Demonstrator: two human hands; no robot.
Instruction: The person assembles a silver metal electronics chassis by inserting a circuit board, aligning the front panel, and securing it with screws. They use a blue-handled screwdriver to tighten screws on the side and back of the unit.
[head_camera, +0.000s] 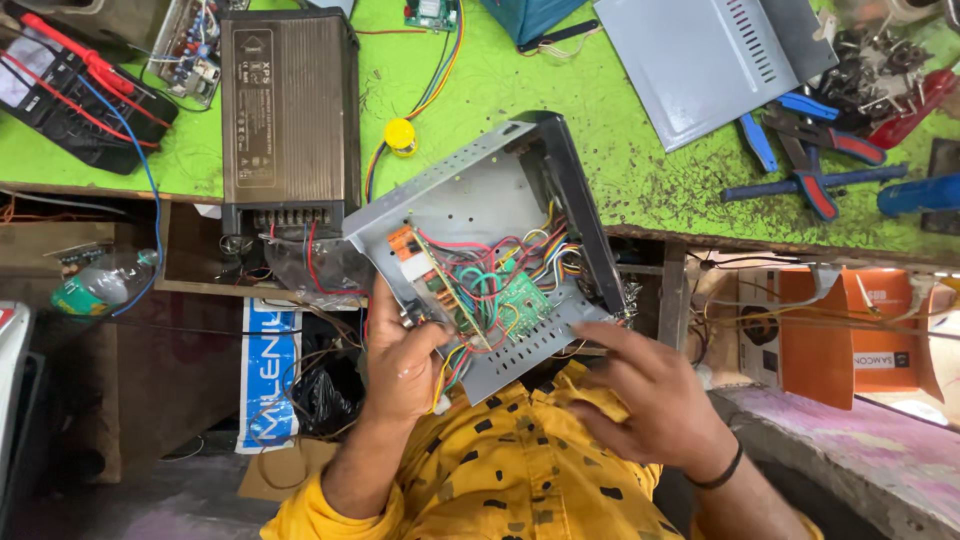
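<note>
Chassis (480, 200) (open, wires showing) tilted, long axis slanting up-right, in left hand (400, 350).

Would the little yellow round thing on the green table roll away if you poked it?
Probably a bit. The yellow round thing looks like a short cylinder, so it could roll if tipped on its side. But wires seem to join it, so they would likely tug it back. It looks small, so probably light.
</note>
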